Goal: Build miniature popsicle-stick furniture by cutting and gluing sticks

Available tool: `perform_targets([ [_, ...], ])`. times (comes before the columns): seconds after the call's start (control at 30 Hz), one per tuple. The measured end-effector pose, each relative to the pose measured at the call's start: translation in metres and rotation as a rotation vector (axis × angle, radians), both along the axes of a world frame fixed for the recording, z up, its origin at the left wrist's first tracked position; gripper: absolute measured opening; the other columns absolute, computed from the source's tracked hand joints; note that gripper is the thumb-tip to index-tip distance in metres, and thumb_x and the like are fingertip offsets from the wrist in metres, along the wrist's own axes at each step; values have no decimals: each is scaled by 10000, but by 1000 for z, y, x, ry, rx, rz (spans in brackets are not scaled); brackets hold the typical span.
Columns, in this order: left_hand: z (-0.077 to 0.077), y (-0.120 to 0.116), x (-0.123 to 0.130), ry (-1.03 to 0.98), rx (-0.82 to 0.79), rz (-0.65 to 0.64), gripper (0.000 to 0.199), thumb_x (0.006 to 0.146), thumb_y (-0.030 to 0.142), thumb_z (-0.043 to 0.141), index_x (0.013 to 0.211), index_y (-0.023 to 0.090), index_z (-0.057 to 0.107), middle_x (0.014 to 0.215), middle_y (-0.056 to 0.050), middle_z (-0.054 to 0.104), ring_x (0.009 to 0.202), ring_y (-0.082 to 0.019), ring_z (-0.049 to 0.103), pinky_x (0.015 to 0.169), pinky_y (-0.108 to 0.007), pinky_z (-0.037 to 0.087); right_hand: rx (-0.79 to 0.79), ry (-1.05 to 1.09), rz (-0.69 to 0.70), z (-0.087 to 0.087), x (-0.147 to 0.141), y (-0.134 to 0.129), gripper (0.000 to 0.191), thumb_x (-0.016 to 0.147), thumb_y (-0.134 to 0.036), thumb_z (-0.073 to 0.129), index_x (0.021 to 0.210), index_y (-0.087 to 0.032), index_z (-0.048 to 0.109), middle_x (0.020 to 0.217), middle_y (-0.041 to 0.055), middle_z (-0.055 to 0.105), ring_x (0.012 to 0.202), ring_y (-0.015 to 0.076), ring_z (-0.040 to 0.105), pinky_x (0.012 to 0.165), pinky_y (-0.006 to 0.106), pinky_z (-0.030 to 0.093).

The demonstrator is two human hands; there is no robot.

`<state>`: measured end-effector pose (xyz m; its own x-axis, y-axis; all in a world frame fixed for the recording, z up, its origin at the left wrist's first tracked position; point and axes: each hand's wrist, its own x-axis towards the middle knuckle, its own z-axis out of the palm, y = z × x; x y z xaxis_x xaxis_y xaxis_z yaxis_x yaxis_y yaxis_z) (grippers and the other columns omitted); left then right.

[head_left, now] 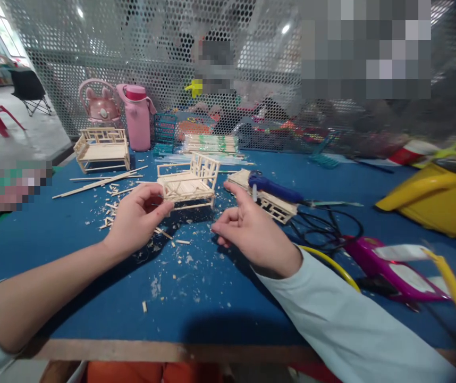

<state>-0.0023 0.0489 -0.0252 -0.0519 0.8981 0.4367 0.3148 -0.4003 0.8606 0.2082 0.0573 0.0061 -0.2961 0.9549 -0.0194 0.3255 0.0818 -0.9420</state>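
My left hand [142,215] is closed on the near left side of a miniature bench [188,183] built from thin wooden sticks, its thumb and fingers gripping the frame. The bench is held upright, tilted slightly, with a latticed back panel on its right. To the right of it, my right hand [247,226] stays apart from the bench, index finger stretched out and the other fingers loosely curled; nothing shows in it. Just beyond that hand, a blue glue gun [278,189] lies over another wooden stick piece [278,206].
A finished-looking small bench [103,150] stands at the back left, near a pink bottle [138,119]. Loose sticks [102,182] and scraps litter the blue table [120,308]. Cables, a magenta tool [395,268] and a yellow dustpan-like object [431,199] lie right. Perforated metal panel [164,58] behind.
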Motion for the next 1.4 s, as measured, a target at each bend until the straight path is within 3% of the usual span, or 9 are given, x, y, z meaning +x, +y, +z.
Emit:
perform_targets([
  [0.23,-9,11,2,319,-47,-20,44,755,120,603,778,155,618,1032,-79,574,947,-170,578,766,-309,525,240,-616,5,1,5,7,128,710,-240,622,711,-201,500,482,-68,488,436,89,433,480,235,320],
  [0.4,-5,8,0,448,-11,-10,184,751,139,640,934,157,622,1095,-89,578,998,-192,575,801,-360,529,334,-730,233,1,4,5,382,884,-366,449,550,-189,503,527,-11,520,509,106,443,549,253,307],
  [0.57,-2,5,-1,545,6,70,308,761,225,671,1051,143,606,1091,-96,607,1003,-211,582,838,-385,507,454,-615,531,5,5,-3,121,754,-114,496,849,-179,533,722,-3,574,632,113,485,617,228,345],
  [0.67,-5,6,-2,525,-14,86,448,735,245,694,1143,140,542,1124,-107,607,1013,-221,584,845,-394,502,495,-677,499,10,8,-2,69,689,-132,557,698,-183,512,697,-5,550,625,109,453,607,230,327],
  [0.77,-8,7,-2,510,37,95,561,725,267,703,1216,131,469,1177,-132,590,1063,-241,567,889,-421,481,404,-804,371,13,11,3,357,773,-332,568,499,-193,387,470,-52,381,478,86,313,509,243,240],
  [0.93,6,-17,10,484,469,152,372,776,208,623,1130,172,514,1107,-103,586,1080,-238,532,938,-424,448,447,-506,469,22,14,-8,424,735,-276,606,499,-204,261,440,-96,240,449,57,214,463,220,224],
  [1.1,17,-56,33,314,108,-527,590,801,99,482,1363,142,308,1007,-76,643,732,-127,607,676,-242,520,481,-223,644,33,8,-36,83,769,-146,527,696,-182,508,661,-24,584,577,72,496,563,190,398],
  [1.23,10,-59,40,434,-82,-581,186,910,245,431,926,159,596,750,-29,673,635,-121,605,596,-218,476,717,-199,330,38,12,-35,201,744,-54,435,706,-206,561,703,5,641,639,120,582,611,245,448],
  [1.4,-3,-56,44,730,353,-694,339,927,352,416,696,176,590,627,-32,657,595,-147,604,572,-250,451,920,239,-182,59,20,-19,292,675,-8,419,536,-256,489,538,6,495,547,166,503,550,317,388],
])
